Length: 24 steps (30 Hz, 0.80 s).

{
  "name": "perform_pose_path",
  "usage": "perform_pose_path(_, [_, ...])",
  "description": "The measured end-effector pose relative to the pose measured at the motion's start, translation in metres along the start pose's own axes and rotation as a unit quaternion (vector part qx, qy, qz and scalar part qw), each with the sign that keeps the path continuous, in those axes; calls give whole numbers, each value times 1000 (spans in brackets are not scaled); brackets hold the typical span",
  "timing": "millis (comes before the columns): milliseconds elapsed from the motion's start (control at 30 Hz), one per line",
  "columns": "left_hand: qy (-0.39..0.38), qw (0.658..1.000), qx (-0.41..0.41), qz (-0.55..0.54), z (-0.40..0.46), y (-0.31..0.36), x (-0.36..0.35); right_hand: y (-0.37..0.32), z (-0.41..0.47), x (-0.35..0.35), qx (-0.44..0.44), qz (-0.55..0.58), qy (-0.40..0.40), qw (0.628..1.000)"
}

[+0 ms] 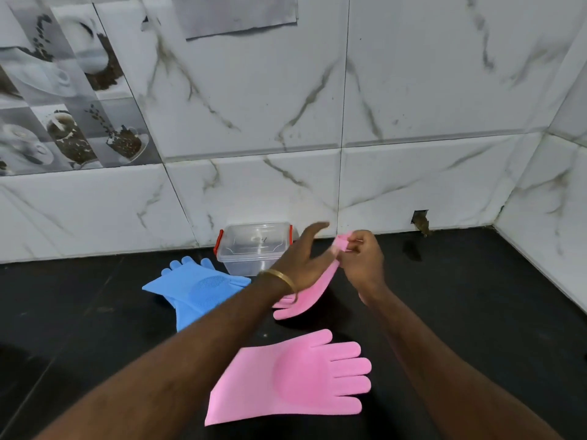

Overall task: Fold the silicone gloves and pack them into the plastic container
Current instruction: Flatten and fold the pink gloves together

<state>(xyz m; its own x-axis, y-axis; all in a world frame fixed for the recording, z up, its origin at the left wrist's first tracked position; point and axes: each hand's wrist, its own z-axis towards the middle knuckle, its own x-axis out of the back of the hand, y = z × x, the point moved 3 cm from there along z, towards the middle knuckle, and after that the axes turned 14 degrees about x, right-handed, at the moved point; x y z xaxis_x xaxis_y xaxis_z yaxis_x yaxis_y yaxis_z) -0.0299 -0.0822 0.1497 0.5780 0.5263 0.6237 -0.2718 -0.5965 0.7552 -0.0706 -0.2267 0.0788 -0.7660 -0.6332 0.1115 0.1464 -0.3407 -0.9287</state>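
Observation:
My right hand (362, 258) pinches the cuff of a pink silicone glove (305, 296) and holds it up, its fingers trailing on the black counter. My left hand (301, 258), with a gold bangle at the wrist, hovers beside that glove with fingers spread and grips nothing that I can see. A second pink glove (292, 379) lies flat in front, fingers pointing right. Two blue gloves (197, 290) lie overlapped to the left. The clear plastic container (251, 246) with red clips stands against the wall, lid on, behind my left hand.
The black counter (476, 296) ends at a marble-tiled wall (317, 185) at the back and a side wall on the right. A small hole in the wall (421, 219) sits near the counter, with a dark stain below it.

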Motion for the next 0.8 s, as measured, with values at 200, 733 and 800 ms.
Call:
perform_pose_path(200, [-115, 973, 183, -86, 39, 74, 20, -43, 15, -3, 92, -2, -120, 989])
perform_pose_path(733, [-5, 986, 152, 68, 33, 92, 83, -115, -95, -46, 286, -63, 59, 954])
perform_pose_path(800, [6, 990, 119, 81, 23, 97, 95, -123, -98, -80, 222, -3, -88, 971])
